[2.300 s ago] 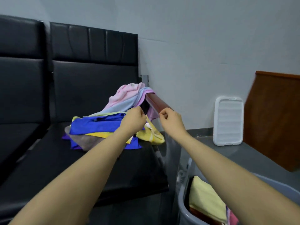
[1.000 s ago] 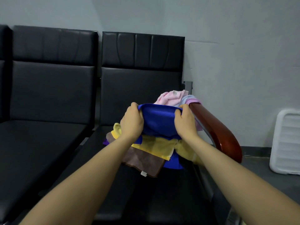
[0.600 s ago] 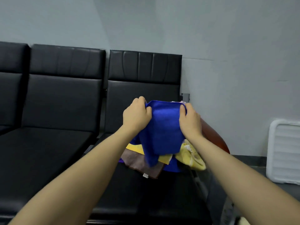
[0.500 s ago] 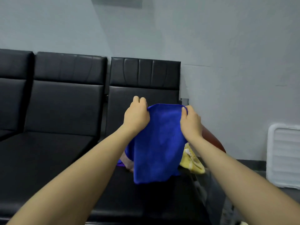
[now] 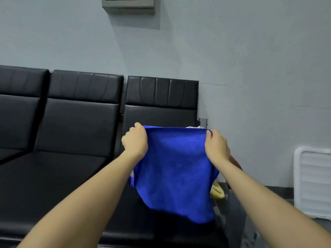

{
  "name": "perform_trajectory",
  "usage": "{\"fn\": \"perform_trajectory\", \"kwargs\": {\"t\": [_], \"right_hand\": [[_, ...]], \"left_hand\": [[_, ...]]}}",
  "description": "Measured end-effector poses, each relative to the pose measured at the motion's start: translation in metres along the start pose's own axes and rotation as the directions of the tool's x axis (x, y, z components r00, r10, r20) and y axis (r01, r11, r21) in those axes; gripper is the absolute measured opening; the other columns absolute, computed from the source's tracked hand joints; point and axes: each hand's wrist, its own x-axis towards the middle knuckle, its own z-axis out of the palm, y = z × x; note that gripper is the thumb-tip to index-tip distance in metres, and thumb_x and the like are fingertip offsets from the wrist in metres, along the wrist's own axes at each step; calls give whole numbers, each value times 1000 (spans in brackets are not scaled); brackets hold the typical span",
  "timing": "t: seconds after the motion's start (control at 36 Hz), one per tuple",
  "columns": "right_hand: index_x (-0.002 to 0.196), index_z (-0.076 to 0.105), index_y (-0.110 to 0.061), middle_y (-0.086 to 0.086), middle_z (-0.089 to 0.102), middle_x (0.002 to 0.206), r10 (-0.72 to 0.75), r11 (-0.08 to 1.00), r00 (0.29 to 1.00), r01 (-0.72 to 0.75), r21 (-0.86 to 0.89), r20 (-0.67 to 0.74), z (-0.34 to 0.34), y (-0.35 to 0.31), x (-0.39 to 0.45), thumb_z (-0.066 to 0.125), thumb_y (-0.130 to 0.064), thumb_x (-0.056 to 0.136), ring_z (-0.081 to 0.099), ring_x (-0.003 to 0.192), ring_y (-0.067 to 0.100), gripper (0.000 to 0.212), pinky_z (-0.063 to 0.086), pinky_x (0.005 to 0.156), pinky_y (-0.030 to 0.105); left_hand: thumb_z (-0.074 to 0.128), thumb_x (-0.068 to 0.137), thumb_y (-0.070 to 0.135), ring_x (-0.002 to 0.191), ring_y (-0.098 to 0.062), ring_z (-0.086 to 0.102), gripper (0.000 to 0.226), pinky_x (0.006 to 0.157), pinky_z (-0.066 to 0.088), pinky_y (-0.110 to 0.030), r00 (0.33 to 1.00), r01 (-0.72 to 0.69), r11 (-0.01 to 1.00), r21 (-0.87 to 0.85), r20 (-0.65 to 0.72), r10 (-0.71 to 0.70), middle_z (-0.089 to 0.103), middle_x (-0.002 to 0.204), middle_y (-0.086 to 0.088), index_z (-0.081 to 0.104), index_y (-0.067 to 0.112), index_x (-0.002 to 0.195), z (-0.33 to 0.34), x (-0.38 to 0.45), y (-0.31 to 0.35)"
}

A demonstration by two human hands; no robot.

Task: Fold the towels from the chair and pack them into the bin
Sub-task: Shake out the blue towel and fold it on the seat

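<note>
A blue towel (image 5: 176, 172) hangs spread out in the air above the rightmost black chair (image 5: 161, 97). My left hand (image 5: 135, 142) grips its top left corner and my right hand (image 5: 216, 146) grips its top right corner. The cloth hides most of the towel pile on the seat; only a yellow towel (image 5: 217, 191) peeks out at its lower right and a bit of pale fabric (image 5: 194, 126) shows above its top edge. The bin is out of view.
Two more black seats (image 5: 75, 126) stand in a row to the left. A reddish wooden armrest (image 5: 235, 162) sits behind my right wrist. A white slatted lid (image 5: 312, 181) leans on the grey wall at the right, and a wall box (image 5: 128, 4) hangs overhead.
I lifted the blue towel off the pile and pulled my hands apart, so it now hangs open and flat. The view tilted upward and the bin left the frame.
</note>
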Motion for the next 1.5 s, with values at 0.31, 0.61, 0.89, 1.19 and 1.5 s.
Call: {"fn": "perform_trajectory", "kwargs": {"t": [0.31,0.61,0.89,1.19,1.5], "right_hand": [[119,48,-4,16,59,111,47,999,997,-47,0,60,-4,-4,-1,33,-5,93,55,92,34,30,39,69,33],[88,66,-9,10,54,98,-34,992,993,19,-128,-110,-18,6,9,44,-13,96,48,80,29,24,33,66,29],[95,69,-15,14,67,85,139,984,990,-133,121,-38,-6,6,12,37,6,83,64,71,36,40,55,67,36],[110,57,-3,15,54,121,211,959,968,-178,218,-137,2,8,28,40,-1,95,53,104,32,23,38,76,33],[109,45,-5,8,46,118,100,911,967,6,412,-235,7,-8,35,30,-4,100,46,90,14,18,34,58,10]], "left_hand": [[37,95,13,90,-34,55,15,64,38,-35,994,-62,987,-150,-102,47,54,106,-16,44,3,103,-7,5,2],[39,91,-2,89,-30,55,19,67,39,-35,998,10,992,-129,-66,-18,50,112,-12,51,3,105,-14,16,-18],[32,93,0,92,-28,54,33,72,44,-38,988,79,885,-460,-82,-130,52,118,-12,55,7,116,-8,17,-3],[31,95,4,97,-26,55,33,73,43,-34,975,150,716,-682,-18,-222,57,117,-11,55,7,117,7,33,2],[28,99,9,78,-16,49,20,60,37,-25,960,47,504,-863,-100,-261,55,104,-7,47,14,99,5,40,9]]}}
